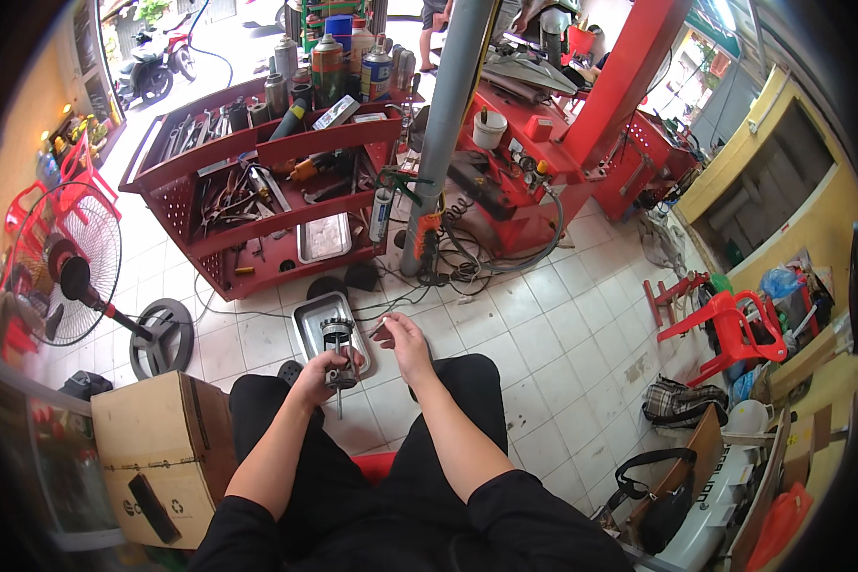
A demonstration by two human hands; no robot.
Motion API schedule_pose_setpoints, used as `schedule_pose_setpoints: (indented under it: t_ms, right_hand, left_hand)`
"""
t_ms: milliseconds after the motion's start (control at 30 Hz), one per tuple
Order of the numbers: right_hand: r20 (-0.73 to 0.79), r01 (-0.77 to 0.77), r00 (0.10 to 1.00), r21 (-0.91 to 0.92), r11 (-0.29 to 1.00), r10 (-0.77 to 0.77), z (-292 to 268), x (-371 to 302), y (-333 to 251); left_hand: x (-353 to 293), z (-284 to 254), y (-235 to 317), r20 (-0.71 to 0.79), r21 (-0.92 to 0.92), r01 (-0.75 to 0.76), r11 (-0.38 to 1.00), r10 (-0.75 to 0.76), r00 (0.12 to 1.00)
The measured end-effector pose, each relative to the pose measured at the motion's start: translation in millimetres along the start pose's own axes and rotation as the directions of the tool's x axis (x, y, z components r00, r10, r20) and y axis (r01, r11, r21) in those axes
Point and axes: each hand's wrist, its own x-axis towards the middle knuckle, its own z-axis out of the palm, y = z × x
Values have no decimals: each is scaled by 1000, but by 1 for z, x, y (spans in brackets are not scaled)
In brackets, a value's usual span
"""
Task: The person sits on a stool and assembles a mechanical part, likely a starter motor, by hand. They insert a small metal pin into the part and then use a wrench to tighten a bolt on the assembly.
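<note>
My left hand is wrapped round a metal mechanical part, which I hold upright above my knees. A dark toothed ring sits at its top, and a thin shaft points down from its lower end. To the right, apart from the part, is my right hand. Its thumb and fingers are pinched together at the tips; something small and pale may be between them, too small to name. Behind and below the part, a shallow metal tray lies on the tiled floor.
Ahead stands a red tool cart with wrenches, pliers and spray cans. A grey post rises beside a red motorcycle lift. At left are a standing fan and a cardboard box; at right, a red plastic chair.
</note>
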Motion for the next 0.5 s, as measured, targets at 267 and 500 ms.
schedule_pose_setpoints:
  t_ms: [267,500]
  right_hand:
    - [172,210,968,-147,967,-185,26,-52,-70]
    - [352,442,886,-446,779,-301,42,-92,-173]
  left_hand:
    - [11,7,-16,-26,175,5,985,0,1000]
    - [23,95,23,-114,-166,-93,982,75,991]
